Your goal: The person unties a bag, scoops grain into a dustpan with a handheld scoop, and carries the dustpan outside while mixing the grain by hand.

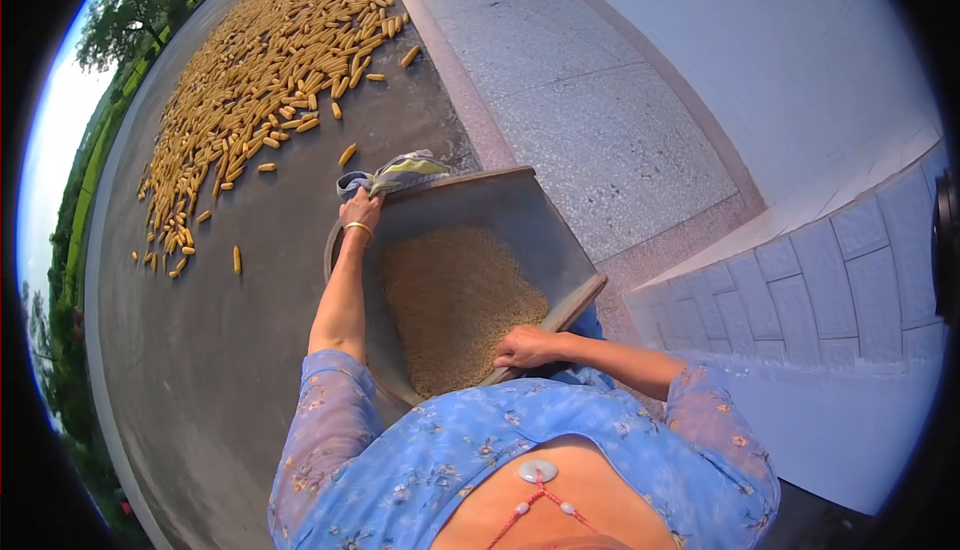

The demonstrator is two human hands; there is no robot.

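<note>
Grain [455, 290] sits inside the grey, wood-rimmed bin [470, 206], directly in front of the wearer, filling the floor of it from center out to about 6 o'clock. Left hand [362, 212] is at the bin's 10 o'clock rim, up against a bunched cloth [415, 172] at 11; can't tell if its fingers grip rim or cloth. Right hand [527, 347] is at 5 o'clock, fingers curled by the grain's edge, can't tell if they hold any.
</note>
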